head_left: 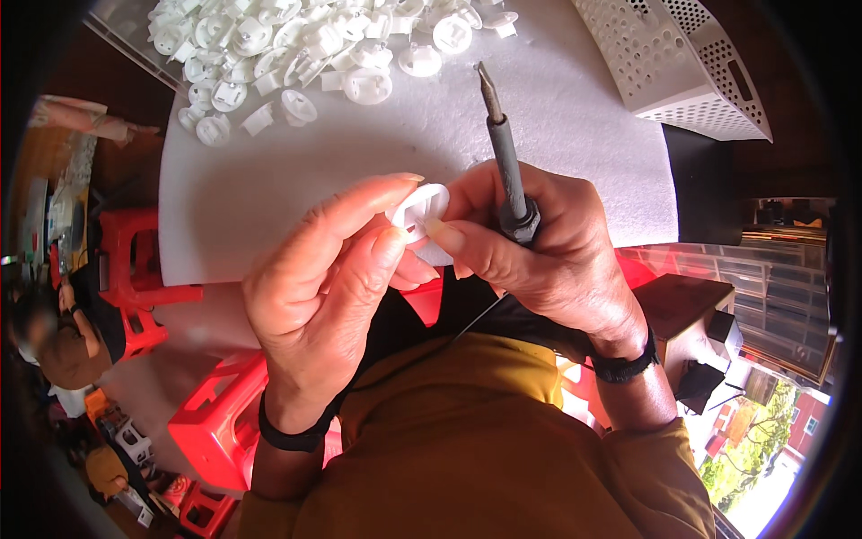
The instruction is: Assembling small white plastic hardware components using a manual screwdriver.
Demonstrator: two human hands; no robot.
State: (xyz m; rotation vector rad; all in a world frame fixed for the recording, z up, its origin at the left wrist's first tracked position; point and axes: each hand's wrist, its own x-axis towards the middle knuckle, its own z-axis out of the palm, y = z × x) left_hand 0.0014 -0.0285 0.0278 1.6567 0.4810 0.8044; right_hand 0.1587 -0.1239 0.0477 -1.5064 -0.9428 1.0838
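A small round white plastic part (420, 210) is pinched by the fingers of my left hand (328, 260), just past the table's near edge. My right hand (548, 247) touches the same part with its thumb and fingertips. Lodged in that right hand is a soldering iron (508, 171), its dark tip pointing up and away over the table. The iron's tip is apart from the white part. Fine detail inside the white part is too small to make out.
Across the far left of the white-covered table (377, 153) lies a heap of similar white plastic parts (305, 45). At the far right stands a white perforated basket (664, 67). Red stools (220, 418) stand at left, where another person (63, 332) is visible. A thin cord (480, 316) hangs near my lap.
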